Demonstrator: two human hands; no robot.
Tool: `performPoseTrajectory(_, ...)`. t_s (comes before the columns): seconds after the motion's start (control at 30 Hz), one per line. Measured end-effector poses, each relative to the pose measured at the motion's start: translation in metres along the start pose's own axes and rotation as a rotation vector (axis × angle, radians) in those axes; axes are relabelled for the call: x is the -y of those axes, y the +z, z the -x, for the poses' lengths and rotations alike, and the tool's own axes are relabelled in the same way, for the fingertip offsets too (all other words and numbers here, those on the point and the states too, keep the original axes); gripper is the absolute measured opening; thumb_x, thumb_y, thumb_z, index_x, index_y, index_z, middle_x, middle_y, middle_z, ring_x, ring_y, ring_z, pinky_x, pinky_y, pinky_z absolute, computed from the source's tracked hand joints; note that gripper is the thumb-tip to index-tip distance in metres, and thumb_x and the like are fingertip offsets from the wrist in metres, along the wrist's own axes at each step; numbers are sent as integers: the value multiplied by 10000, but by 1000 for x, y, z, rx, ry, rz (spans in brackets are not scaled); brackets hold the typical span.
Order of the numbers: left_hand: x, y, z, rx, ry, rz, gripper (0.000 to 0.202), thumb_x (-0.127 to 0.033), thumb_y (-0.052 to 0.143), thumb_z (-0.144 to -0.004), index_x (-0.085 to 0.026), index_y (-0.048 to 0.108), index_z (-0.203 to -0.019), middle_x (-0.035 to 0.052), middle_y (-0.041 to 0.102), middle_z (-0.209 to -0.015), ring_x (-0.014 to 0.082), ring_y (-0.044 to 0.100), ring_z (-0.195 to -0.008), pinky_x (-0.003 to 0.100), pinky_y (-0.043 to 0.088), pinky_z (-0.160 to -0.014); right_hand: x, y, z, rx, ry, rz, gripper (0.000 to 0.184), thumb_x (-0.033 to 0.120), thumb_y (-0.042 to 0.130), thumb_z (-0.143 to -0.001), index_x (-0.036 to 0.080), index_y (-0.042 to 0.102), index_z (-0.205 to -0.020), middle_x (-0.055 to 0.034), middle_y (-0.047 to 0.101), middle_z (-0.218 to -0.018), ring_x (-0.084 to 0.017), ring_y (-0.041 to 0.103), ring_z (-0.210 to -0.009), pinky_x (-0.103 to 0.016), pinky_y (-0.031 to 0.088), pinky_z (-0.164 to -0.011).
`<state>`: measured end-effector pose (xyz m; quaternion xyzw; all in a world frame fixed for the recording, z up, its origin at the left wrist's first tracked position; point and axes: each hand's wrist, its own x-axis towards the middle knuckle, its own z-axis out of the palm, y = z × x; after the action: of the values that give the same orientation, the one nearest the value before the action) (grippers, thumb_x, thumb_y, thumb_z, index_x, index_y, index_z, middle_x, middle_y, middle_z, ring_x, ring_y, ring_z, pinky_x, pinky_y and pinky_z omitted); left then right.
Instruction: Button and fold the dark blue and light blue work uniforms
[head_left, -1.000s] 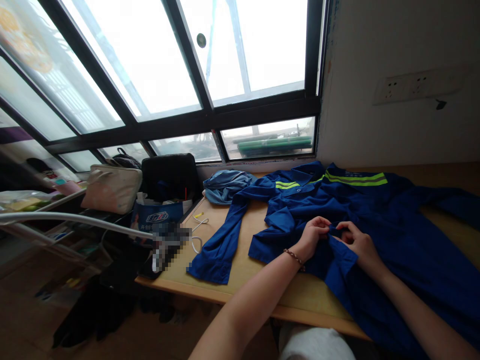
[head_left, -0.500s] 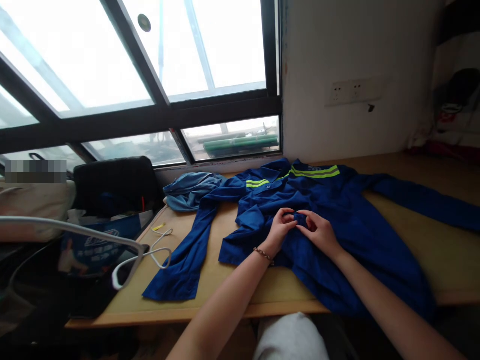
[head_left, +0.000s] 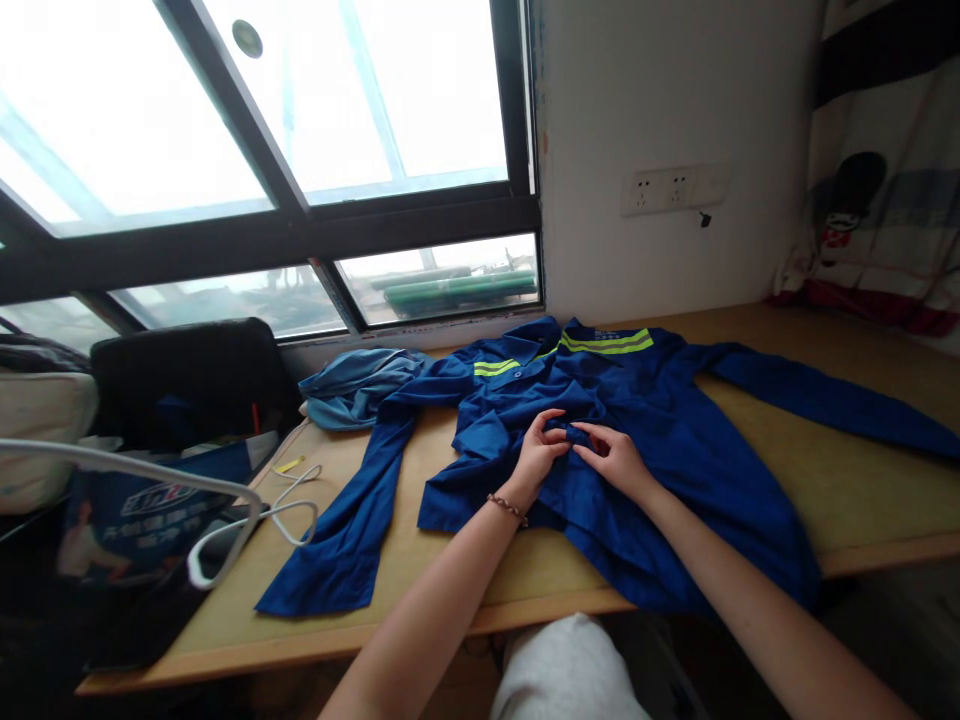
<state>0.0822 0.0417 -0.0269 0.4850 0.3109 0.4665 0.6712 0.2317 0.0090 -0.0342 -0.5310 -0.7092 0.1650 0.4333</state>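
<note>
A dark blue work jacket (head_left: 660,450) with yellow-green reflective strips lies spread on the wooden table (head_left: 495,605), its sleeves stretched out to both sides. My left hand (head_left: 538,455) pinches a fold of the jacket's front. Close beside it, my right hand (head_left: 611,457) grips the same bunched fabric between thumb and fingers. A small piece of the cloth shows between the fingertips. Whether a button is in the fingers cannot be made out. The jacket's lower right part hangs over the table's front edge.
Light blue folded cloth (head_left: 364,385) lies by the window. A white cable (head_left: 296,500) and a white curved bar (head_left: 142,465) are at left, near a black bag (head_left: 191,390) and a printed bag (head_left: 142,520). Wall sockets (head_left: 660,190) and a curtain (head_left: 885,200) are at right.
The view has swung slightly to the right, so everything appears shifted left. Both hands still hold the jacket fabric at about the same place.
</note>
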Motion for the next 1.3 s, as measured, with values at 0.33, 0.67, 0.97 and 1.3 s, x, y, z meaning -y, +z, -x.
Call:
performPoseTrajectory(0.33, 7, -1, -5, 27, 23, -19, 500, -86, 614, -542, -165, 500, -1023, 2, 595, -707, 110, 557, -632, 208, 401, -591, 14, -5, 5, -40, -79, 175, 444, 268, 490, -765, 232, 452, -1206, -30, 559, -819, -140, 522, -649, -261, 445, -621)
performPoseTrajectory(0.67, 2, 0, 1, -39, -13, -73, 415, -229, 657, -618, -167, 534, -1010, -30, 538, -618, 52, 431, -476, 178, 313, -471, 15, -4, 6, -22, -148, 211, 336, 237, 451, -795, 219, 527, -1121, 0, 484, -672, -122, 472, -577, -238, 408, -576)
performPoseTrajectory(0.97, -1, 2, 1, -85, -29, 6, 381, -126, 656, -559, -158, 567, -927, 4, 579, -709, 113, 534, -673, 214, 388, -625, 18, -2, 8, 19, -220, 272, 369, 215, 437, -802, 242, 505, -1164, -4, 506, -697, -120, 483, -601, -228, 404, -586)
performPoseTrajectory(1.3, 0, 1, 1, -88, -10, 46, 383, -129, 681, -528, -165, 567, -891, -38, 505, -645, 74, 489, -601, 188, 372, -581, 21, -1, 8, 1, -88, 370, 419, 308, 467, -785, 261, 472, -1202, -19, 562, -814, -127, 536, -631, -226, 409, -570)
